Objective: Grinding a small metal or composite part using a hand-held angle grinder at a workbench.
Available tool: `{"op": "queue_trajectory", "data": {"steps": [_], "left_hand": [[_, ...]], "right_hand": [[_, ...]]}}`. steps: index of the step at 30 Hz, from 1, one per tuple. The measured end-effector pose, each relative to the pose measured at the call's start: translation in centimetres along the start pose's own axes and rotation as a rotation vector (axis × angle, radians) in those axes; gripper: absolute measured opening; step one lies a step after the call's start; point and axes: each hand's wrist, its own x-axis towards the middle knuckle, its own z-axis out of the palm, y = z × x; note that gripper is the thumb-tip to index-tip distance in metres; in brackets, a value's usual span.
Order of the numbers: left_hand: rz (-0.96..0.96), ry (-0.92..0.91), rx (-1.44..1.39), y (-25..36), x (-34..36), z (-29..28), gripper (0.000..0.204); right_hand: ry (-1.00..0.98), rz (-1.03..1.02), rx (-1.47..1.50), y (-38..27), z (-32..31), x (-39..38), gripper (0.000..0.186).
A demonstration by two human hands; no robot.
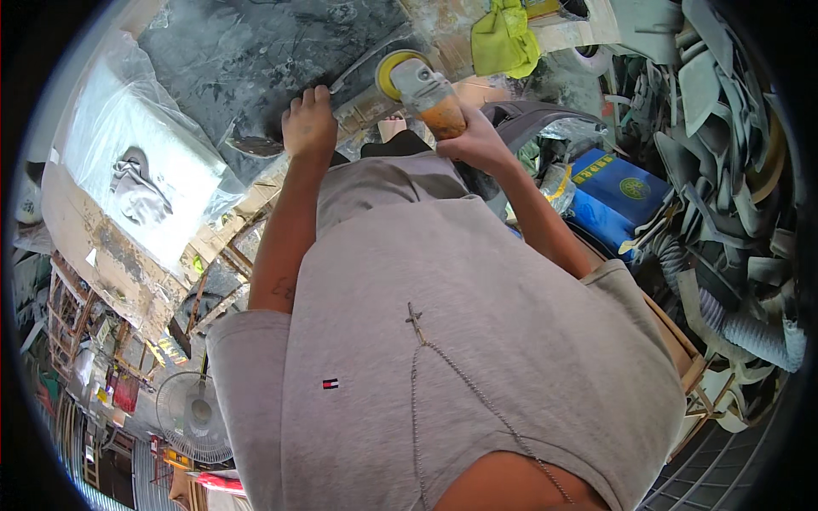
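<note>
My right hand (473,139) is wrapped round the orange body of a power sander (440,112), whose silver head carries a round yellow-rimmed pad (388,72) at the upper middle. My left hand (309,119) is up and to the left of the tool, fingers curled at the edge of a dark, dusty work surface (226,60) beside a thin pale strip (371,60); exactly what they grip is unclear. The pad is raised at an angle near that strip, and I cannot tell whether it touches anything.
Plastic-wrapped white sheet (170,213) with grey cloth (136,189) at left. Yellow-green cloth (503,38) lies at top. Blue box (609,196), piled grey curved pieces (720,136) and ridged hose (716,315) crowd the right. Standing fan (196,413), lower left.
</note>
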Motion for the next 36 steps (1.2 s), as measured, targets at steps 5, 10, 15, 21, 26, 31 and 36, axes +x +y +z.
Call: {"op": "queue_trajectory", "data": {"steps": [5,10,15,21,26,31,36], "left_hand": [[-0.008,0.027,0.019,0.1,-0.5,0.2,0.022],[0.039,0.122,0.011,0.0,-0.5,0.7,0.019],[0.025,0.095,0.030,-0.1,-0.6,1.0,0.016],[0.031,0.094,0.044,0.0,-0.4,0.9,0.016],[0.018,0.088,0.049,-0.4,-0.3,0.6,0.018],[-0.051,-0.098,-0.024,0.1,-0.4,-4.6,0.015],[0.101,-0.247,0.147,1.3,0.4,-14.3,0.016]], "right_hand": [[-0.033,-0.001,0.008,-1.3,1.1,0.7,0.056],[-0.034,-0.047,-0.044,-1.1,1.2,1.0,0.057],[-0.037,0.028,0.010,-2.1,1.5,0.4,0.053],[0.033,0.015,-0.002,-1.5,1.3,0.0,0.056],[0.079,-0.127,-0.019,0.5,1.2,-0.8,0.059],[0.321,-0.129,-0.033,0.9,0.2,-2.6,0.053],[0.349,-0.146,0.036,-0.1,-1.4,-2.8,0.050]]}}
